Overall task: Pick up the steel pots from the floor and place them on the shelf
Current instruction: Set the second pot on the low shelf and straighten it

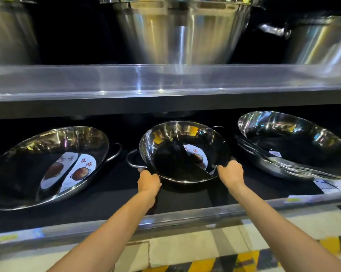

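Observation:
A shiny steel pot (175, 138) with a curved divider and a paper label inside sits tilted toward me in the middle of the lower shelf (185, 214). My left hand (148, 181) grips its near rim at the lower left, beside a loop handle (133, 160). My right hand (230, 172) grips the near rim at the lower right. Both arms reach in from below.
A larger steel pot (48, 146) with labels leans at the left, and a stack of steel pans (295, 146) at the right. The upper shelf (165, 81) carries tall steel stockpots (181, 32). Below lies tiled floor with yellow-black tape (244, 260).

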The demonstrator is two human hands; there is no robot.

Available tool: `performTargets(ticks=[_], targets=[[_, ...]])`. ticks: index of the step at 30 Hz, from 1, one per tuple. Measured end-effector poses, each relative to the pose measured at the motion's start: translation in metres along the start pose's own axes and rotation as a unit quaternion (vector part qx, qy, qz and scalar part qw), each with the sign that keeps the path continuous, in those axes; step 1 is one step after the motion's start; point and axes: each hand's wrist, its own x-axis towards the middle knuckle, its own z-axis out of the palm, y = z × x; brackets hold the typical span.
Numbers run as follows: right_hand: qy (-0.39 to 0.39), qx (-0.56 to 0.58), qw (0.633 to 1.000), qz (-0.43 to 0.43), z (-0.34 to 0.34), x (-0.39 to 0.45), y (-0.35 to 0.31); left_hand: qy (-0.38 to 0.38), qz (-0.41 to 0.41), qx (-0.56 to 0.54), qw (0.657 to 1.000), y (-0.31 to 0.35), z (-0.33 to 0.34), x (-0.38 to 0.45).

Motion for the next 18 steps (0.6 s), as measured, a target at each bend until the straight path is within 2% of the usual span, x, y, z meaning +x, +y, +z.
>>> performTargets(ticks=[4,9,12,15,18], targets=[[-0.008,-0.007,1.0,-0.001,-0.001,0.004,0.004,0.014,0.062,0.069,0.996,-0.008,0.012,-0.013],[-0.029,-0.007,0.999,-0.044,0.007,-0.007,0.009,0.045,0.063,0.107,0.991,-0.003,0.006,0.004],[-0.036,-0.001,0.998,-0.046,-0.003,0.001,0.01,0.029,0.086,0.118,0.989,-0.007,-0.003,0.01],[-0.085,0.041,0.995,-0.028,-0.008,0.007,0.013,0.006,0.112,0.114,0.987,-0.013,-0.007,0.01],[-0.089,0.048,0.994,-0.034,-0.004,0.003,0.021,-0.03,0.127,0.072,0.989,-0.014,-0.012,0.017]])
